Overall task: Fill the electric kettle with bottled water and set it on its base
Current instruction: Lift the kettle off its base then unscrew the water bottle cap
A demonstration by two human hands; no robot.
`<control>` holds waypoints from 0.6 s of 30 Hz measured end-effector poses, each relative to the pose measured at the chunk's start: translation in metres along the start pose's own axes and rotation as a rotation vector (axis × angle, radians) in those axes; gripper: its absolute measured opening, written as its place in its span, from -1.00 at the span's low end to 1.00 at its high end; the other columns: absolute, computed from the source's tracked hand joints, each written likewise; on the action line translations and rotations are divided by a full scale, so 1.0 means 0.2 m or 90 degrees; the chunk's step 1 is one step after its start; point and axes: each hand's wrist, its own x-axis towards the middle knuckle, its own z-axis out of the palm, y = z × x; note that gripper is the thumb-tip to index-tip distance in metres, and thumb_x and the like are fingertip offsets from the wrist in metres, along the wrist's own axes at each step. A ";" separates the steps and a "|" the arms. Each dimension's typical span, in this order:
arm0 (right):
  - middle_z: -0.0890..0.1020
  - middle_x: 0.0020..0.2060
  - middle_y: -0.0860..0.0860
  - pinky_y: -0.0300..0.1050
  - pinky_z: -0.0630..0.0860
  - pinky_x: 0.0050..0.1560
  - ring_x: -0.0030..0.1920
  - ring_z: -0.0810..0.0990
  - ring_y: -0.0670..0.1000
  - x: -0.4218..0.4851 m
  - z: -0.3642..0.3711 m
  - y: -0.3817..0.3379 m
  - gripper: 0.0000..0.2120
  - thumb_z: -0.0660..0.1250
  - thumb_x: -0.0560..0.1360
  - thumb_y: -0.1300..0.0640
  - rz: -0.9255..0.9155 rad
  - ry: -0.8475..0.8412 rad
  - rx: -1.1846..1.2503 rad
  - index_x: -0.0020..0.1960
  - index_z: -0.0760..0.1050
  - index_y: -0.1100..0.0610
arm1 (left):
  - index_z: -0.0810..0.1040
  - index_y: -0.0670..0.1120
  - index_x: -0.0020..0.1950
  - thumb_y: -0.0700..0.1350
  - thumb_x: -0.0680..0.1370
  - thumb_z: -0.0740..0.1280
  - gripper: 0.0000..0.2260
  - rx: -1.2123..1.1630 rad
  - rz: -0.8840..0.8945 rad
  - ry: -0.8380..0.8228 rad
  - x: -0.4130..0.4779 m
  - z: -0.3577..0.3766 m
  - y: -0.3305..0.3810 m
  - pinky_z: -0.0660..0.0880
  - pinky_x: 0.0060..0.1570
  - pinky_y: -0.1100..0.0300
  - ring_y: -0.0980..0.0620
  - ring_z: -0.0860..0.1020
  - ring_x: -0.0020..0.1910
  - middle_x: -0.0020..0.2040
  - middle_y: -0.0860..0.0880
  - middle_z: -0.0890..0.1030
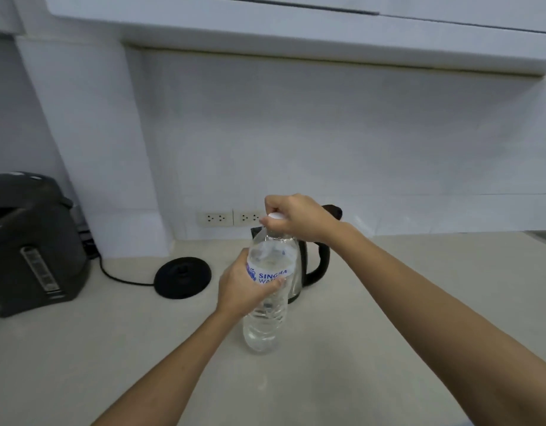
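Fingers [270,221] of the right hand [299,216] pinch the white cap [275,215]; left hand [244,287] wraps the clear plastic water bottle [267,302] standing on the beige bench [388,302], before the steel kettle [302,265]. Squeezing while uncapping could spill water.

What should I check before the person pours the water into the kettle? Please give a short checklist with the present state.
1. Left hand grips the water bottle at its label: ok.
2. Cap removed: not ok, the right hand is on it.
3. Kettle stands upright on the counter, behind the bottle: ok.
4. Kettle lid open: cannot tell, the hand and bottle hide it.
5. Base free, beside the kettle: ok.
6. Base cord plugged in: cannot tell.
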 end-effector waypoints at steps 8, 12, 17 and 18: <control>0.55 -0.13 -0.06 -0.16 0.38 -0.22 -0.17 0.49 -0.11 0.11 0.05 -0.14 -0.85 0.22 0.58 0.00 -0.144 -0.251 -0.006 0.04 0.41 0.08 | 0.39 0.46 -0.05 0.27 0.16 0.52 -0.53 -0.036 -0.064 0.023 -0.07 -0.15 -0.16 0.43 -0.29 0.51 0.50 0.52 -0.06 -0.11 0.35 0.60; 0.51 0.00 -0.14 -0.07 0.52 0.04 0.02 0.53 -0.02 0.14 -0.03 -0.19 -0.85 0.21 0.58 0.20 -0.163 -0.329 -0.055 0.10 0.46 0.03 | 0.31 0.55 0.02 0.23 0.21 0.51 -0.48 -0.106 -0.100 0.007 -0.09 -0.10 -0.17 0.43 -0.21 0.51 0.53 0.49 0.01 0.01 0.37 0.56; 0.50 0.15 -0.01 -0.10 0.42 0.09 0.12 0.49 0.01 0.16 -0.04 -0.26 -0.70 0.32 0.53 0.04 -0.199 -0.266 -0.142 0.25 0.42 -0.01 | 0.28 0.53 0.04 0.22 0.26 0.51 -0.48 -0.116 -0.083 -0.001 -0.10 -0.10 -0.18 0.42 -0.22 0.60 0.53 0.49 -0.01 -0.01 0.45 0.52; 0.51 0.09 0.04 -0.10 0.39 0.02 0.09 0.49 0.04 0.18 -0.04 -0.26 -0.65 0.30 0.52 -0.10 -0.164 -0.210 -0.173 0.22 0.43 0.05 | 0.28 0.48 0.09 0.20 0.27 0.51 -0.46 -0.116 -0.085 -0.008 -0.11 -0.10 -0.19 0.43 -0.22 0.57 0.47 0.50 0.01 0.02 0.40 0.53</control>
